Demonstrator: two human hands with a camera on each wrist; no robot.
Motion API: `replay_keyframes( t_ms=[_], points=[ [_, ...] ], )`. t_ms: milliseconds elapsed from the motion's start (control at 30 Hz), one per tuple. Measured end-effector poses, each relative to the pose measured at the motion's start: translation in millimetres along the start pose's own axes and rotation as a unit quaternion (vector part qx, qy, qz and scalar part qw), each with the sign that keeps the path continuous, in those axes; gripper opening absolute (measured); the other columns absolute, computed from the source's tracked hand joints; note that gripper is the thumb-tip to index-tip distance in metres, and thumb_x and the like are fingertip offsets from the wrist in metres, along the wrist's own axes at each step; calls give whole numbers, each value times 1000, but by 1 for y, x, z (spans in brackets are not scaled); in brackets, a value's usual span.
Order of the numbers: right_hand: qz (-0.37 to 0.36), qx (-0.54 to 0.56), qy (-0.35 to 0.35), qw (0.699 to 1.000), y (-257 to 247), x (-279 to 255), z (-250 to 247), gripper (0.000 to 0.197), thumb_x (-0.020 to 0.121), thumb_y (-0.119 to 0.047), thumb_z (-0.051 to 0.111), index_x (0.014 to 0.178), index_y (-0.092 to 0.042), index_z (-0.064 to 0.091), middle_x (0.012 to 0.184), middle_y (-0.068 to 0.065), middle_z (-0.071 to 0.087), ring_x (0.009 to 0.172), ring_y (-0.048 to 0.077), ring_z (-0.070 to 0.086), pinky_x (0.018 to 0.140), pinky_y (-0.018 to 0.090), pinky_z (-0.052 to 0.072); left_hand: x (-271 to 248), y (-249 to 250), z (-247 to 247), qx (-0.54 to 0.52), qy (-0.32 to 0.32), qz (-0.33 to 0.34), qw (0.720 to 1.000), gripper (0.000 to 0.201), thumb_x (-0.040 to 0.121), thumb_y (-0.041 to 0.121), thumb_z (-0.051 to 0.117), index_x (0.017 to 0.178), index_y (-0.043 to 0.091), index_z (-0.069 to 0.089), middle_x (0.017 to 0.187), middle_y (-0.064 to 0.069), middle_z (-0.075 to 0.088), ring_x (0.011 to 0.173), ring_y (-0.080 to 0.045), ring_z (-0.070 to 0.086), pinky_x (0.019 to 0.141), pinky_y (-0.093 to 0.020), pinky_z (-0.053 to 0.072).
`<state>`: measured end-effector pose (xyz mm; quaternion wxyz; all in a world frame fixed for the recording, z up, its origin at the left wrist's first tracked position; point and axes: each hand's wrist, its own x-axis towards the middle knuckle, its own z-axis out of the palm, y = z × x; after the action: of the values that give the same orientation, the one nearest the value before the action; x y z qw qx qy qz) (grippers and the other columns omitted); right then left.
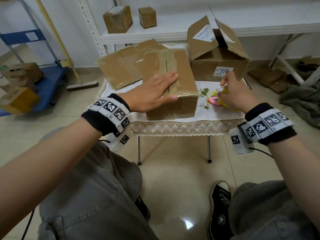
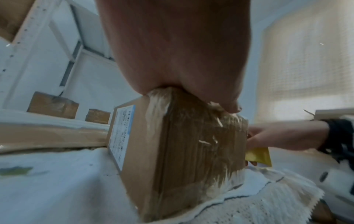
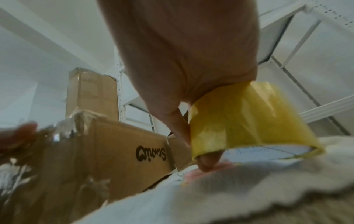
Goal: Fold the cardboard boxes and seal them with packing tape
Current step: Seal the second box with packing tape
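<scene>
A closed brown cardboard box point(image 1: 183, 75) with clear tape along its top seam stands on the small table point(image 1: 173, 130). My left hand point(image 1: 152, 94) lies flat on the box top, fingers straight, thumb over the near edge. The left wrist view shows the taped box front point(image 2: 191, 151) under that palm. Right of the box, my right hand point(image 1: 233, 94) grips a yellow roll of packing tape point(image 3: 239, 119) just above the tablecloth; the thumb is inside the core. Only a sliver of the tape roll point(image 1: 225, 90) shows in the head view.
A flattened taped box point(image 1: 117, 70) lies behind on the left. An open box point(image 1: 216, 54) with raised flaps stands at the back right. A pink object point(image 1: 213, 101) lies on the cloth by my right hand. Two small boxes point(image 1: 117, 19) sit on a white shelf.
</scene>
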<state>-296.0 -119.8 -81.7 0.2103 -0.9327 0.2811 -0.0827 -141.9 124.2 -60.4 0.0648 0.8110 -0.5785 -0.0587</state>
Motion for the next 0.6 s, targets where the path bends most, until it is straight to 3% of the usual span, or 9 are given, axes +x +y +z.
replay_keyframes(
  t_ms=[67, 167, 267, 333, 400, 467, 500, 600],
  points=[
    [13, 11, 7, 1000, 1, 2, -4, 24, 96, -15, 57, 109, -18, 37, 93, 10, 54, 94, 33, 51, 80, 44, 44, 2, 6, -3, 39, -21, -11, 999, 83, 97, 64, 21, 160, 17, -3, 168, -1, -9, 153, -10, -6, 125, -32, -3],
    [15, 39, 37, 998, -2, 0, -12, 26, 95, -13, 56, 110, -18, 36, 90, 6, 52, 95, 30, 49, 88, 49, 47, 5, 15, -8, 69, -45, -19, 996, 79, 100, 60, 23, 160, 16, -1, 168, -3, -8, 154, -11, -5, 125, -33, -3],
    [-20, 100, 63, 993, -7, -1, -19, 26, 97, -15, 56, 111, -19, 35, 98, 8, 58, 90, 29, 58, 79, 45, 50, 12, 17, -20, 30, -70, -38, 996, 78, 100, 59, 35, 160, 19, 6, 168, 0, 0, 154, -14, -1, 124, -36, -3],
    [-72, 178, 62, 979, -14, -3, -24, 28, 97, -16, 59, 110, -22, 35, 104, 12, 64, 87, 31, 66, 71, 45, 55, 17, 17, -30, -43, -77, -58, 994, 81, 96, 62, 43, 160, 22, 13, 167, 2, 9, 153, -15, 9, 120, -32, 5],
    [-130, 254, 64, 956, -23, -7, -28, 29, 97, -13, 60, 109, -21, 34, 101, 11, 67, 84, 27, 71, 65, 41, 59, 19, 19, -37, -145, -45, -92, 984, 86, 91, 63, 52, 160, 24, 16, 166, 2, 19, 150, -16, 22, 114, -27, 18],
    [-180, 300, 72, 934, -34, -12, -33, 29, 98, -7, 59, 106, -18, 33, 88, -4, 66, 78, 11, 71, 59, 24, 56, 24, 21, -40, -179, 30, -100, 978, 88, 88, 59, 61, 159, 25, 20, 164, 1, 24, 148, -15, 26, 111, -24, 20],
    [-202, 307, 78, 927, -40, -14, -34, 30, 98, -4, 58, 104, -20, 33, 81, -13, 65, 79, 5, 68, 59, 20, 54, 26, 23, -42, -180, 66, -93, 977, 88, 87, 55, 65, 158, 24, 23, 164, 0, 25, 148, -14, 26, 114, -24, 19],
    [-258, 317, 82, 909, -53, -17, -38, 32, 98, -2, 57, 102, -22, 33, 70, -29, 61, 80, 2, 66, 65, 27, 59, 39, 29, -47, -244, 134, -58, 959, 90, 83, 48, 76, 155, 17, 32, 160, -1, 35, 144, -11, 35, 121, -33, 27]
  ],
)
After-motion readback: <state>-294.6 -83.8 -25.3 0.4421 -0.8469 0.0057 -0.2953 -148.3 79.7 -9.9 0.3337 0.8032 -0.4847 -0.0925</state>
